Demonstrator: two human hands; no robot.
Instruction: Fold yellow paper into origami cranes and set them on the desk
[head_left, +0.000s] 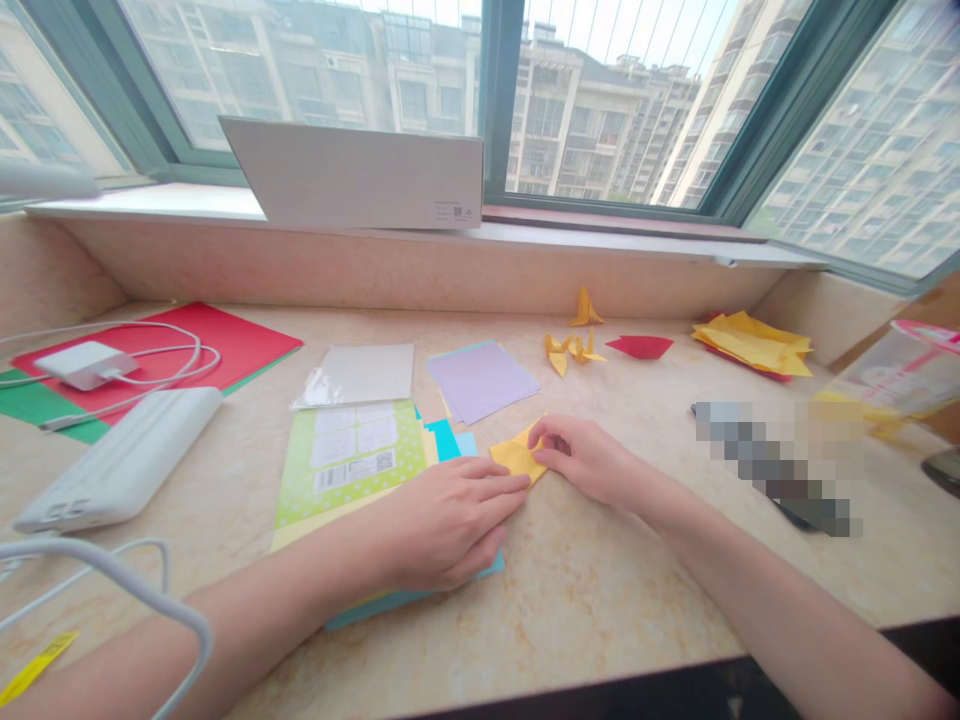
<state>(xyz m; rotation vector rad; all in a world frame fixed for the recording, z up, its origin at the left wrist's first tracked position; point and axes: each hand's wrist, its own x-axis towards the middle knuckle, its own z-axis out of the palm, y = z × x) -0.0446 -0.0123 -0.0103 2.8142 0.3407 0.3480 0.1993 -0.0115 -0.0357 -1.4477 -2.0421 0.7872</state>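
A small folded piece of yellow origami paper (516,455) lies on the counter between my hands. My left hand (450,515) is stretched out flat, its fingertips resting on the paper's lower left part. Curled at the paper's right edge, my right hand (574,452) pinches it between thumb and fingers. Beneath and beside my left hand are blue paper sheets (444,440) and a green dotted packet (300,470) with a barcode label. Just beyond the folded piece is a stack of lilac paper squares (484,380).
Yellow folded figures (576,350), a red folded piece (641,346) and yellow sheets (754,342) lie toward the back right. A phone-like dark object (799,510) is blurred out. At left are a white power bank (127,455), a charger (86,364), cables and red sheets (240,335).
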